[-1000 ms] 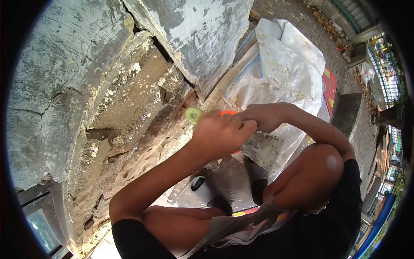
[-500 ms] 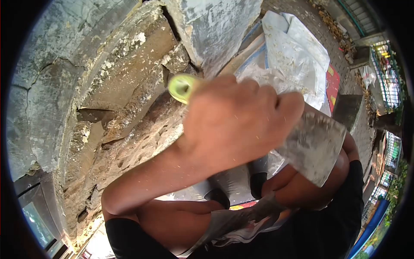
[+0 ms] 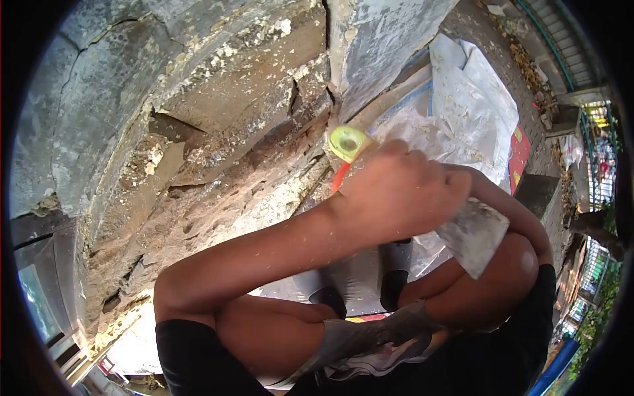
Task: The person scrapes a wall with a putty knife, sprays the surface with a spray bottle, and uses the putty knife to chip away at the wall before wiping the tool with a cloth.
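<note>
My left hand [image 3: 403,198] is closed in a fist around a scraper. The scraper's yellow-green handle end [image 3: 350,142], with a hole in it, sticks out at the left of the fist. Its broad, dirty metal blade [image 3: 477,239] shows on the other side, in front of my bent knee. Behind the fist runs my right forearm [image 3: 508,206]; the fingers of my right hand are hidden. A small orange piece [image 3: 340,177] shows just below the handle end; what it belongs to is hidden. Left of the hands is a rough wall face [image 3: 218,178] with broken, flaking plaster.
A grey pillar [image 3: 386,46] rises behind the wall face. Beyond my hands, a dusty white plastic sheet [image 3: 472,99] covers the ground. A dark block [image 3: 536,193] stands to the right, with paving and a fence farther off. My knees are bent close below my arms.
The view has shifted, so the wall sits farther right. My left hand looks smaller and has moved right and down with the scraper. More of my right forearm and the orange piece now show.
</note>
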The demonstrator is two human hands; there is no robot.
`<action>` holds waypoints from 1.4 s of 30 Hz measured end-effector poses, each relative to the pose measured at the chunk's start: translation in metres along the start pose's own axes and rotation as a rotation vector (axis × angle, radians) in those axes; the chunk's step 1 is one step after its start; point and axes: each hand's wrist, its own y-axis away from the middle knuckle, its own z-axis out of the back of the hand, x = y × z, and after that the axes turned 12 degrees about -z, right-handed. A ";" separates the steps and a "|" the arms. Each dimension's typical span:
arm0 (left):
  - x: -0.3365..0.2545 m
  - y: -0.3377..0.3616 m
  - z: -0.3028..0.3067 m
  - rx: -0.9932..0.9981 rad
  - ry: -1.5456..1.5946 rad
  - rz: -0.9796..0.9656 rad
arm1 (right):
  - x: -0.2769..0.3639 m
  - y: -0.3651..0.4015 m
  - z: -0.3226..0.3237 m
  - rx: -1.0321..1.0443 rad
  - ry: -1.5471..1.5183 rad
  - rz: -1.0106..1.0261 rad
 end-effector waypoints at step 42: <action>0.013 0.037 -0.070 -0.138 -0.050 0.041 | -0.003 -0.015 -0.007 -0.082 0.062 -0.012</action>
